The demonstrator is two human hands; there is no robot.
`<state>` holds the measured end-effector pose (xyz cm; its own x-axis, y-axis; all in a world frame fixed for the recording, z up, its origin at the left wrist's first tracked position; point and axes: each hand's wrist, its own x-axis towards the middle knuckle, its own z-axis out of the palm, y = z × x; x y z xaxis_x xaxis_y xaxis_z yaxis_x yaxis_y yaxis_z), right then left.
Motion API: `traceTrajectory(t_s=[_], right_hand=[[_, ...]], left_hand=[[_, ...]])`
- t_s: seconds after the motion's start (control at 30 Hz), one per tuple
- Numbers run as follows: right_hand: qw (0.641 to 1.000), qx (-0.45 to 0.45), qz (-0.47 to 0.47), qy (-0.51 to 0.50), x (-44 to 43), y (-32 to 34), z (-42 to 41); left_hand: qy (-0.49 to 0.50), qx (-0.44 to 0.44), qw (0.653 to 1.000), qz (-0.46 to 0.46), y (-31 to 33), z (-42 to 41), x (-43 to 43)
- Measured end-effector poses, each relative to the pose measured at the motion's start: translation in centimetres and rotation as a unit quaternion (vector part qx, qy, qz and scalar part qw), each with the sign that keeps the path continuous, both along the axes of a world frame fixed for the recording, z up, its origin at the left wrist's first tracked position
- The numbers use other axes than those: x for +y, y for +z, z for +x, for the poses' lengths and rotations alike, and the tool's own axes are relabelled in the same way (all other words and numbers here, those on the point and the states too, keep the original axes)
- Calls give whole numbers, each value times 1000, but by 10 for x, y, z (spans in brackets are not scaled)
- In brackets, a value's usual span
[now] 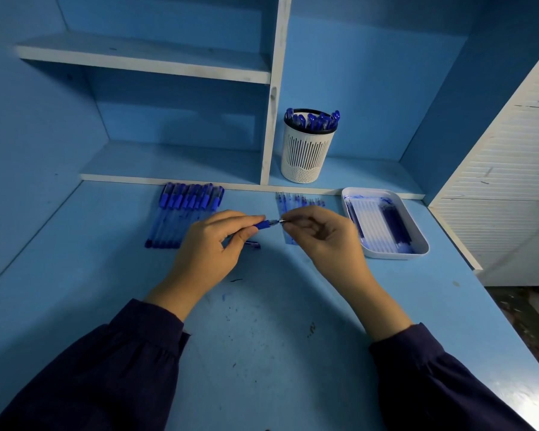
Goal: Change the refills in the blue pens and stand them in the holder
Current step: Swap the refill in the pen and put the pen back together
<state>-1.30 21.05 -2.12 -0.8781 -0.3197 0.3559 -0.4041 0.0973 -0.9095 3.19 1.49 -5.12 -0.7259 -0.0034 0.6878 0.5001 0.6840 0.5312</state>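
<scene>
My left hand (212, 244) grips a blue pen (263, 224) by its barrel, its tip end pointing right. My right hand (321, 233) pinches the metal tip of that pen between thumb and fingers. A loose pen cap (252, 244) lies on the desk just under the left hand. A row of several blue pens (184, 209) lies to the left. Several fresh refills (293, 202) lie behind my right hand, partly hidden by it. The white slotted holder (307, 154) stands on the low shelf with several capped pens in it.
A white tray (417, 244) with several refills sits on the blue desk (262, 321) at the right. A white divider (271, 126) and shelves rise behind. A white slatted panel (511, 181) borders the right side. Ink marks dot the desk.
</scene>
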Motion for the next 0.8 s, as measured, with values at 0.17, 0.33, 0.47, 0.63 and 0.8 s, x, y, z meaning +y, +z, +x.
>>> traceTrajectory(t_s=[0.17,0.33,0.47,0.63,0.8], right_hand=[[997,48,61,5,0,-3,0],[994,40,103,8,2,-3,-3],[996,-36,27,73,7,1,-5],[996,-11,74,55,7,-1,-5],[994,-51,24,96,8,2,-4]], left_hand=[[-13,-2,1000,-11,0,1,1],[-20,-9,1000,-16,1,3,2],[-20,-11,1000,-14,0,2,1],[-20,-8,1000,-20,0,3,2],[-26,-4,999,-19,0,2,2]])
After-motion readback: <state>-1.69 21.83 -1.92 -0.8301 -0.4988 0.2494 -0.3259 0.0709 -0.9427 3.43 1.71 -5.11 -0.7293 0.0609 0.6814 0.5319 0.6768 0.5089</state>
